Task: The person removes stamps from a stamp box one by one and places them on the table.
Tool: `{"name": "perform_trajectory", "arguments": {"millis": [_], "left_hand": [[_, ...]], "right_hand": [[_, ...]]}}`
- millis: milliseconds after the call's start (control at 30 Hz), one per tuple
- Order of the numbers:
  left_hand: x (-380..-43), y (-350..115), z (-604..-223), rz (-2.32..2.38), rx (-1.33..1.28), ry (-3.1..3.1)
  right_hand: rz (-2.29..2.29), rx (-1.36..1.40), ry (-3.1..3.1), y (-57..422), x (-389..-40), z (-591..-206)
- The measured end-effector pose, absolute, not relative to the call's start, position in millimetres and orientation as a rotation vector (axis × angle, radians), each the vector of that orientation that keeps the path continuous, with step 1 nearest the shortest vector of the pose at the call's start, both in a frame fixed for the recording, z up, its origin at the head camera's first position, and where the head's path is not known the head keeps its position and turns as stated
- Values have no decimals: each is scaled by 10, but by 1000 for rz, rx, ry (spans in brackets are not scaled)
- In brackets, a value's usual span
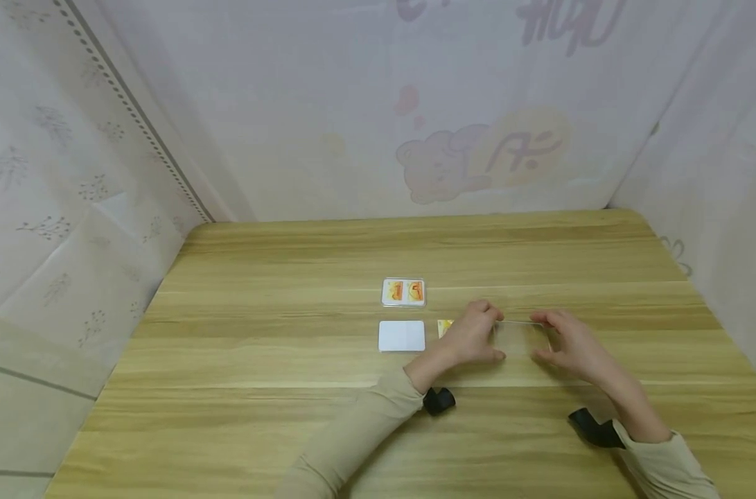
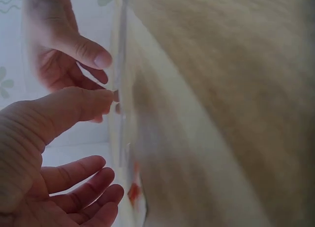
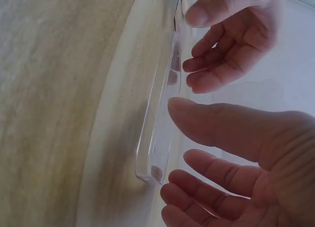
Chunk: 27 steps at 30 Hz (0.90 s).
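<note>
clear plastic case lies between your two hands, low over the desk; you cannot tell whether it rests on the wood or hangs just above. your left hand is at the case's left end and your right hand at its right end, thumbs on your side, fingers toward the far side, all loosely bent. whether either hand is grasping the case or has released it, you cannot tell from these views.

left of the case, partly hidden by your left hand, is a yellow printed card; farther left is a white card, and beyond that one, left of the case and farther from you, a picture card.

to handle the case well, press its two ends lightly and evenly, since thin plastic would probably flex or skid under a lopsided squeeze. keep it level, and judge its place by the edges, because the see-through middle blends into the wood. mind your left wrist over the yellow card, and ease off with both sides together.
</note>
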<state>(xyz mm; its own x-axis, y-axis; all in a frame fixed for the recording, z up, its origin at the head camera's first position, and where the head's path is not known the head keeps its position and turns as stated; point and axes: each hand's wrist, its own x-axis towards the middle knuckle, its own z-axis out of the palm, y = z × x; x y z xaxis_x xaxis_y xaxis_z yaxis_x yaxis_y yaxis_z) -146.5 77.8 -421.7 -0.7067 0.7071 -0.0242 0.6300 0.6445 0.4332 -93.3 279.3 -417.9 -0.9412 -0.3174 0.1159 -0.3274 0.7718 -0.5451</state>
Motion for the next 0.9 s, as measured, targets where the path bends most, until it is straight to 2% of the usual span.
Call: {"name": "perform_trajectory", "arguments": {"millis": [467,900], "left_hand": [[-1462,884,-4256,384,1106,2768],[-1522,887,-4267,523,1126,2723]], "right_hand": [[882,510,-3011,2811,-952,-4228],[828,658,-2862,2874,-951,-4243]]}}
